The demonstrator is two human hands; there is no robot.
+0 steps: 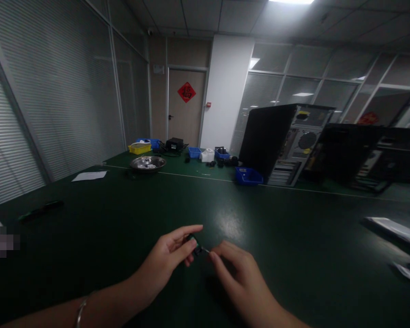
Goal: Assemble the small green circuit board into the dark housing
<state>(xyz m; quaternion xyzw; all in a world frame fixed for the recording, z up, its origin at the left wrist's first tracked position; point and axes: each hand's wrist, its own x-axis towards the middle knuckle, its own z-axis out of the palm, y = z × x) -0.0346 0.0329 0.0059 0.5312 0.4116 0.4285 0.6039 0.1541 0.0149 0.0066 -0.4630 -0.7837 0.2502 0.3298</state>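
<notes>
Over the near middle of the green table, my left hand (172,250) holds a small dark part with a green patch (196,246) between thumb and fingers, its index finger stretched out above it. A thin metallic piece (206,250) sticks out from the right side of that part. My right hand (237,269) pinches the outer end of the thin piece between thumb and index finger. The two hands are close together but do not touch. What exactly the small part is cannot be made out.
The green table (150,200) bears a metal bowl (147,164), a paper (89,176), a blue bin (248,176), a yellow basket (139,148) and a computer tower (283,143). A dark tool (41,210) lies left; a silvery object (396,232) lies right.
</notes>
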